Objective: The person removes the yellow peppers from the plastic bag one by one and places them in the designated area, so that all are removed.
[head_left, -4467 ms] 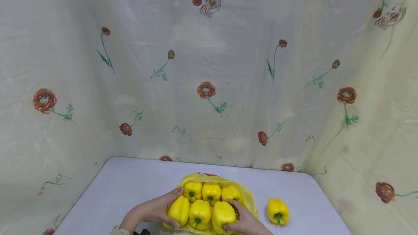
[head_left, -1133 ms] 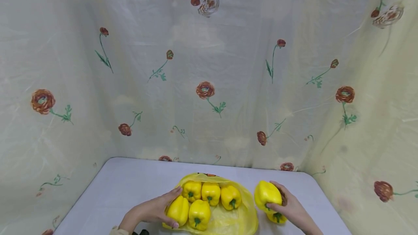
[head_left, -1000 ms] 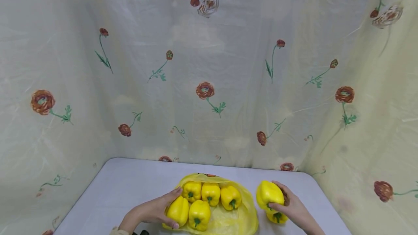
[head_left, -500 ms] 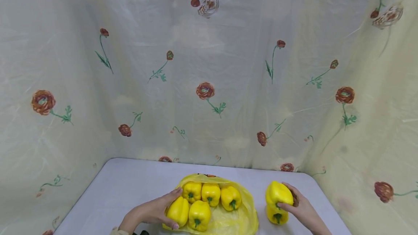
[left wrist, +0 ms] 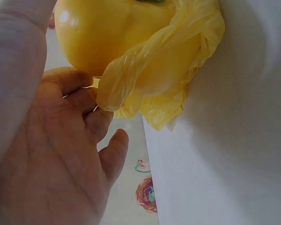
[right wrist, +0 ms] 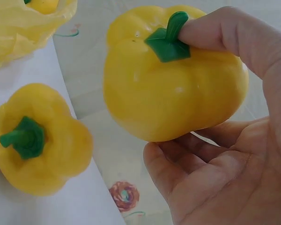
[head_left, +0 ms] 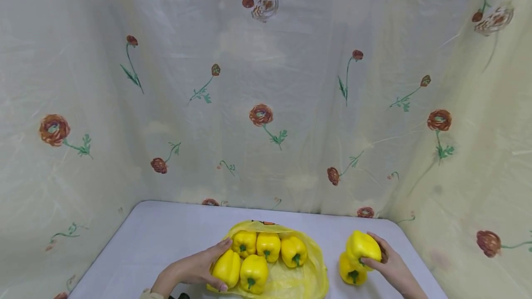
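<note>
My right hand [head_left: 388,260] grips a yellow bell pepper [head_left: 362,246] with a green stem, thumb beside the stem and fingers round the far side. In the right wrist view this pepper [right wrist: 173,93] is held above the table. Another yellow bell pepper [head_left: 348,272] sits on the table just left of it, partly covered by it in the head view. My left hand [head_left: 197,264] spans the leftmost bell pepper [head_left: 226,269] at the side of a yellow plastic bag [head_left: 313,273], thumb in front and fingers behind. Bag film [left wrist: 131,70] overlaps that pepper in the left wrist view.
Several more yellow bell peppers [head_left: 254,273] lie in the spread-out bag. Bare bag film shows at its front right. The white table [head_left: 174,230] is bounded at the back and sides by a flowered curtain [head_left: 291,151]. A small black object [head_left: 184,296] shows at the bottom edge.
My right hand has lifted a bell pepper from the bag's front right and carried it rightward, over and past the pepper on the table. My left hand has stayed in place.
</note>
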`<control>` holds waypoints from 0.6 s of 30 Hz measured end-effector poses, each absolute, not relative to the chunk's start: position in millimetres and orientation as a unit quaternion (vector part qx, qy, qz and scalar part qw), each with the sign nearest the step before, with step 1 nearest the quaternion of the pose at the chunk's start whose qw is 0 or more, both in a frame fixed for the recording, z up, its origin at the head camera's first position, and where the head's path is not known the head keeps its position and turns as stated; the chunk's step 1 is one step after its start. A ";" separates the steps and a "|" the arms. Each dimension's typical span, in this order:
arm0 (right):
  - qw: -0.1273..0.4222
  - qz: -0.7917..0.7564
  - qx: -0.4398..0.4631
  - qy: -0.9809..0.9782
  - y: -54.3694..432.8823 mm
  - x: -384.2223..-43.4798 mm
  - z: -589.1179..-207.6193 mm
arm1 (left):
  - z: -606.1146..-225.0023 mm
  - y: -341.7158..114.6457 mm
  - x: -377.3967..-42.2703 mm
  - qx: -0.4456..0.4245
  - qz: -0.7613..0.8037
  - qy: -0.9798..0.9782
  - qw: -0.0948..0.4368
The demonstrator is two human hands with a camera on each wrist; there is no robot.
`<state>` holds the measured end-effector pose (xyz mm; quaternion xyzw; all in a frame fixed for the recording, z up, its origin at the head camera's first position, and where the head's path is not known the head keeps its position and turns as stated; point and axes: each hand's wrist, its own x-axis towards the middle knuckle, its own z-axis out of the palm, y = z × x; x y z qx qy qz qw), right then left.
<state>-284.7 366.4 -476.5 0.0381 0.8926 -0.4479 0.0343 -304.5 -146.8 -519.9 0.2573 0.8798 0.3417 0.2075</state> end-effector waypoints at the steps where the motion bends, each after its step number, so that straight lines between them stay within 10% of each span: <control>1: 0.036 -0.448 0.041 0.892 367.3 -285.2 -476.7 | -520.1 -147.0 -304.7 0.258 0.342 0.879 0.208; 18: 0.038 -0.434 0.058 0.898 385.3 -289.5 -484.0 | -519.6 -146.9 -304.2 0.253 0.347 0.878 0.212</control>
